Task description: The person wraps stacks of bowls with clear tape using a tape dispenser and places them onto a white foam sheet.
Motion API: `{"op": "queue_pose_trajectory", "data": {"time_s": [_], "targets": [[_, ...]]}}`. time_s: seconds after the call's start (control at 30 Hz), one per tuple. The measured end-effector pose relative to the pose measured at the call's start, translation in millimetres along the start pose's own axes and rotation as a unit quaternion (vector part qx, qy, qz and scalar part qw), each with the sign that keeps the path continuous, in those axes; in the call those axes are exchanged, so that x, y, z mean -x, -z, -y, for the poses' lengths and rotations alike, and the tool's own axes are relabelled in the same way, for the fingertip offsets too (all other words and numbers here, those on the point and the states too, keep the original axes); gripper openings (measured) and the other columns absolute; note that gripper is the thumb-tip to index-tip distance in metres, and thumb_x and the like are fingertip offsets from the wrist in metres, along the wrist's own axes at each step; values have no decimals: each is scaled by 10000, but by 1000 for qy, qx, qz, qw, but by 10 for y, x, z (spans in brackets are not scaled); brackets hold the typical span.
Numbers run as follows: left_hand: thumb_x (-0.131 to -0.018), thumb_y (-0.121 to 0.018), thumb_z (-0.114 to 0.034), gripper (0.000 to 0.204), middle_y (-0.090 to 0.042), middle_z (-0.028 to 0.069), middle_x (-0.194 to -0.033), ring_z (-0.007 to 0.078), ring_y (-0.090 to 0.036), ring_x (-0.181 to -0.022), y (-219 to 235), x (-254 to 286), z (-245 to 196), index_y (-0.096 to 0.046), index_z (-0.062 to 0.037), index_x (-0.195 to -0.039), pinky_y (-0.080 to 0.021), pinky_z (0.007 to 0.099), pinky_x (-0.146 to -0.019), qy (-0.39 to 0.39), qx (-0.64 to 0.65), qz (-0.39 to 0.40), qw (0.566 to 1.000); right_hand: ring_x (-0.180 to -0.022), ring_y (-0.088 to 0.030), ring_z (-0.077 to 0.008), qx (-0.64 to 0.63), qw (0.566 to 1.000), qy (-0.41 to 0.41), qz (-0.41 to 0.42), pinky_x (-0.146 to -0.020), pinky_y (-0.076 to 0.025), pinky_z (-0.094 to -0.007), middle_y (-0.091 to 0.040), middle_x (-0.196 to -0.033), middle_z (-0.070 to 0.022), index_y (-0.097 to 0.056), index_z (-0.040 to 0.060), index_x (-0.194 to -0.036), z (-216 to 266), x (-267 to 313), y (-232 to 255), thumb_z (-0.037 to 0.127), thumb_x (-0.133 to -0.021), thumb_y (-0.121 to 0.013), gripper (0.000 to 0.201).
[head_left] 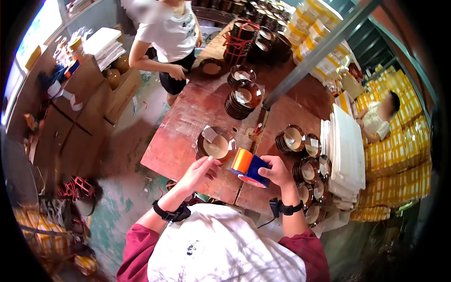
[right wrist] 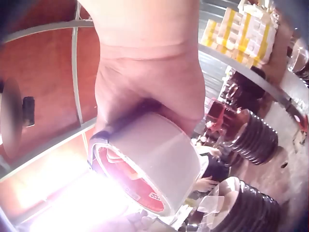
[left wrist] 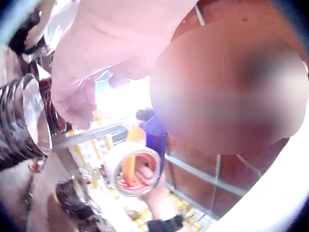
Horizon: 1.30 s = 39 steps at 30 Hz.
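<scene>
From where I stand, the person's right hand [head_left: 278, 173] has its fingers curled round a blue and orange tape dispenser [head_left: 250, 165], thumb on the near side. The dispenser juts from those fingers toward the left hand, over the table [head_left: 176, 129], its wide roll of tape [right wrist: 161, 152] just under the palm in the right wrist view. The left hand [head_left: 201, 173] is apart from it, its fingers loosely bent with the tips toward the dispenser; whether they pinch a thin strip, I can't tell. Just past the left fingertips sits a brown bowl [head_left: 216, 148] with a white slip [head_left: 209, 134] in it. Farther beyond both sets of fingers rises a taller bowl stack [head_left: 242, 99]. To the right of the right fingers are more wrapped bowls [head_left: 292, 137], then a pile of white sheets [head_left: 347, 162]. Someone in a white shirt [head_left: 164, 35] stands beyond the left fingers, beside the table.
</scene>
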<state>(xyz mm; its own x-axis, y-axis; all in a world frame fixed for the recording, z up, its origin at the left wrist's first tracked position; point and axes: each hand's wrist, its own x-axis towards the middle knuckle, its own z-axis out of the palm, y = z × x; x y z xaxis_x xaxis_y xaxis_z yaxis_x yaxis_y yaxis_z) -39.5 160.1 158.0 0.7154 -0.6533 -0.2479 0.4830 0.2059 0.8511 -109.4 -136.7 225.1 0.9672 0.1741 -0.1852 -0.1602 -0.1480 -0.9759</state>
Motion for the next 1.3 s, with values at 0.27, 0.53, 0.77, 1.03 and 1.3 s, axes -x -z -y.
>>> {"op": "queue_pose_trajectory", "data": {"time_s": [0.27, 0.53, 0.77, 1.03, 1.3], "targets": [[-1065, -444, -496, 486, -653, 19, -959, 141, -615, -858, -80, -7, -342, -640, -53, -1107, -499, 307, -854, 38, 168, 72, 982, -737, -521, -9, 16, 998, -1, 65, -629, -429, -190, -591, -795, 71, -645, 37, -876, 303, -324, -152, 482, -829, -830, 485], [-987, -672, -137, 120, -648, 9, -911, 85, -611, -815, 18, -60, -327, -601, -44, -958, -511, 244, -737, -34, 133, 45, 989, -746, -510, -12, 47, 996, -18, 76, -648, -425, -197, -579, -793, 76, -642, 28, -873, 450, -337, -215, 448, -839, -829, 461], [-920, -591, 69, 60, -638, 26, -822, 120, -607, -780, -80, -53, -393, -587, 26, -879, -510, 275, -713, -109, -119, -124, 979, -718, -478, -26, 174, 981, -57, 70, -626, -423, -242, -545, -729, 64, -628, 9, -823, 652, -391, -247, 406, -886, -791, 434], [-905, -630, 19, 122, -576, -37, -700, 57, -502, -648, 912, -369, -843, -599, -32, -799, -397, 238, -569, -193, -140, -233, 943, -728, -535, -52, 363, 921, -109, 90, -656, -477, -270, -618, -750, 16, -673, -19, -866, 1375, -487, 241, 340, -855, -808, 384], [-899, -717, -95, 157, -661, 31, -678, 97, -547, -573, 2725, -1083, -63, -671, -23, -768, -408, 282, -504, -55, -205, -343, 915, -691, -561, -34, 271, 941, -198, 36, -635, -475, -224, -653, -756, 24, -725, -41, -884, 1846, -639, 955, 344, -898, -769, 388]]}}
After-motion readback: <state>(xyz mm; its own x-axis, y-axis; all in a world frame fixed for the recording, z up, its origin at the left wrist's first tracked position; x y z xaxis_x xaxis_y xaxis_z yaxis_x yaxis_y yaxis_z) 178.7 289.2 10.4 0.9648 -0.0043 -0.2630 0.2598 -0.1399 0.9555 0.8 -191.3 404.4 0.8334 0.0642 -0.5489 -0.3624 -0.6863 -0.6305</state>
